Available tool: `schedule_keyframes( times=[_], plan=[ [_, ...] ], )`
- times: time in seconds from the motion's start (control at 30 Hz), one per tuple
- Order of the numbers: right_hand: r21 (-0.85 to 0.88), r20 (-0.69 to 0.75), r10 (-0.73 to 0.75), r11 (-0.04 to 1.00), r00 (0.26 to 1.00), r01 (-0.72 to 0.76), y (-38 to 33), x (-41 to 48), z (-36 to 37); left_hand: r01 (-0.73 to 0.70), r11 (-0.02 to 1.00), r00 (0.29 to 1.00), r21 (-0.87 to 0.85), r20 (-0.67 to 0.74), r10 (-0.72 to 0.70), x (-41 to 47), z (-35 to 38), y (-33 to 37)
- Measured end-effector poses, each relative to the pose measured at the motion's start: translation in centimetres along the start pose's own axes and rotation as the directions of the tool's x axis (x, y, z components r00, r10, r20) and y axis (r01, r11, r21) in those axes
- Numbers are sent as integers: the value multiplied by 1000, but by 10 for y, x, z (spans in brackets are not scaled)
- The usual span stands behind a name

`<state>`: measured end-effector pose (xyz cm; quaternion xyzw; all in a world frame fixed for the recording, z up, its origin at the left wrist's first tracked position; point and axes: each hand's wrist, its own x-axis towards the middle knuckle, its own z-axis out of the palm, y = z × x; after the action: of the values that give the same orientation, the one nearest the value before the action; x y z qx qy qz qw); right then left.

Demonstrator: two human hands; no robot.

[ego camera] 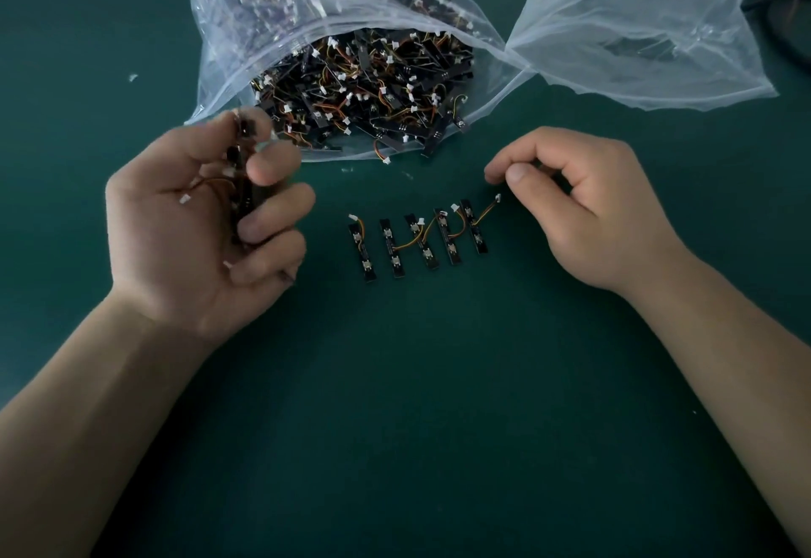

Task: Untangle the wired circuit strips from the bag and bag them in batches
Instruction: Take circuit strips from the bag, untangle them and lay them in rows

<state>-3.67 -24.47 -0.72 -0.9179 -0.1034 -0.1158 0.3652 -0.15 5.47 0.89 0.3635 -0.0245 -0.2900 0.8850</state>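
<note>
A large clear plastic bag [228, 52] lies open toward me, full of tangled black circuit strips [364, 88] with orange wires and white plugs. Several strips [417, 241] lie side by side in a row on the green mat between my hands. My left hand [206, 224] is palm up and grips a small bunch of strips [241, 189], wires trailing over the palm. My right hand [579, 206] hovers just right of the row, fingers curled, thumb and forefinger pinched together right above the white plug [497, 197] of the rightmost strip; nothing visible is held.
A second clear bag [636, 30] lies at the upper right, nearly empty with a few dark pieces inside. Dark cables [785, 9] sit at the far right edge. Small white scraps [131, 77] dot the green mat [417, 404].
</note>
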Motion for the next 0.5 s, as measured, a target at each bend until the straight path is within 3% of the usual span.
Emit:
schedule_keyframes(
  times=[0.03, 0.1, 0.17, 0.2, 0.27, 0.33, 0.5],
  plan=[
    [1, 1, 1, 1000, 1000, -1, 0, 0, 0, -80, 986, 992, 143, -85, 93, 1, -2, -1],
    [-2, -4, -6, 1000, 1000, 6, 1, 0, 0, -242, 901, 946, 359, -118, 301, 3, 2, -8],
    [-18, -25, -39, 999, 999, 39, 0, -2, 1, -415, 703, 852, 578, -25, 523, 2, 4, -18],
    [-40, -46, -72, 997, 996, 70, -1, -3, 2, -472, 530, 800, 705, 88, 594, 1, 6, -22],
    [-74, -103, -156, 986, 982, 149, -5, -6, 5, -523, 144, 736, 840, 360, 573, -3, 9, -30],
    [-69, -143, -240, 970, 960, 232, -13, -9, 9, -533, -86, 743, 842, 514, 428, -6, 11, -36],
    [-24, -63, -400, 917, 914, 399, -36, -16, 26, -571, -154, 735, 807, 585, 342, -9, 17, -43]
  ],
)
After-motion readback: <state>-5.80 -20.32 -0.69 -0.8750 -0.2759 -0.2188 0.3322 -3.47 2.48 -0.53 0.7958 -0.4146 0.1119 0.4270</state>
